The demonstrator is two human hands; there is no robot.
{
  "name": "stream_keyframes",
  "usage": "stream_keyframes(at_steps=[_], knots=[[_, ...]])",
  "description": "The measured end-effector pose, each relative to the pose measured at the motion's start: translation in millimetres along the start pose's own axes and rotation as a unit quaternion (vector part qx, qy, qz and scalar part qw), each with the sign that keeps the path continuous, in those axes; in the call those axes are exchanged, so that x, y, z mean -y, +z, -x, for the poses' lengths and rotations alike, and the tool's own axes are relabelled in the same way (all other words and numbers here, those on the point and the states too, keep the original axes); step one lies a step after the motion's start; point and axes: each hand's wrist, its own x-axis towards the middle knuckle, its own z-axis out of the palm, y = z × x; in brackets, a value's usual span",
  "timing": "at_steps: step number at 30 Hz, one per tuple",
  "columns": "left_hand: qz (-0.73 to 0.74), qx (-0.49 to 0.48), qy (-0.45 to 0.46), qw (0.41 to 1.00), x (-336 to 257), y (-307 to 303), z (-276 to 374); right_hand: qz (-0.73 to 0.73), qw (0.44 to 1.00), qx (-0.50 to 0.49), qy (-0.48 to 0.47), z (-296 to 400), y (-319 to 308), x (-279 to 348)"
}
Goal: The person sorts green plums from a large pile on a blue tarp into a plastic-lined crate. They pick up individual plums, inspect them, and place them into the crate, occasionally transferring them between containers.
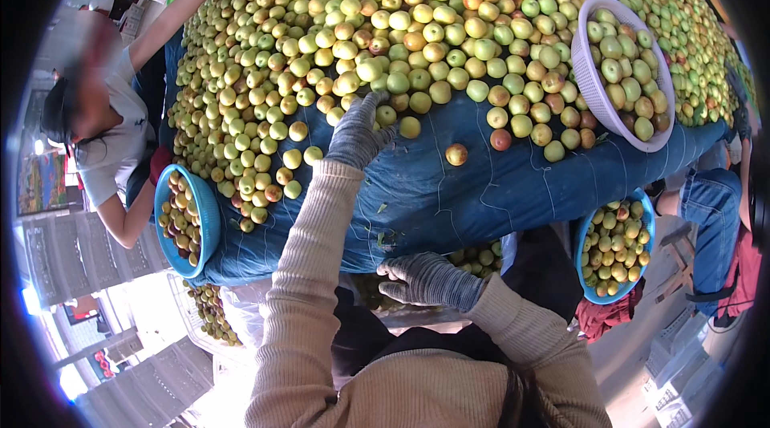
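Many yellow-green and reddish jujubes (pixel 337 37) lie spread over a sloping blue cloth (pixel 421 187). My left hand (pixel 361 130), in a grey striped knit glove, reaches to the near edge of the fruit. A green jujube (pixel 385 116) lies between its thumb and fingers; whether they grip it cannot be told. Another jujube (pixel 409 127) is just right of the thumb. Below the cloth's near edge is my right hand (pixel 430 280), in a similar glove, with thumb and fingers slightly apart and no fruit visible in it. More jujubes (pixel 481 259) show beneath the cloth's edge, beyond this hand.
A pale purple basket (pixel 586 91) of jujubes stands on the cloth at right. Blue baskets of jujubes are at the left edge (pixel 215 229) and lower right (pixel 648 241). At left, a person (pixel 114 121) with red gloves reaches over the fruit; another person's jeans (pixel 710 205) show at right.
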Motion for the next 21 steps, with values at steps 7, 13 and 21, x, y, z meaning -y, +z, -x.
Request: stream_keyframes(at_steps=[7, 13, 21], knots=[[0.065, -0.05, -0.071, 0.994, -19.1, 12.4, 57.1, -0.633, 0.716, -0.293, 0.033, 3.1, -16.5, -0.5], [0.356, -0.005, 0.035, 0.934, -37.8, 2.8, 87.0, -0.788, 0.565, -0.244, -0.023, 1.1, -17.7, -5.5], [-0.147, 0.013, -0.049, 0.988, -39.0, 6.2, -20.6, -0.05, 0.998, 0.026, -0.036, -5.1, 22.9, -13.1]])
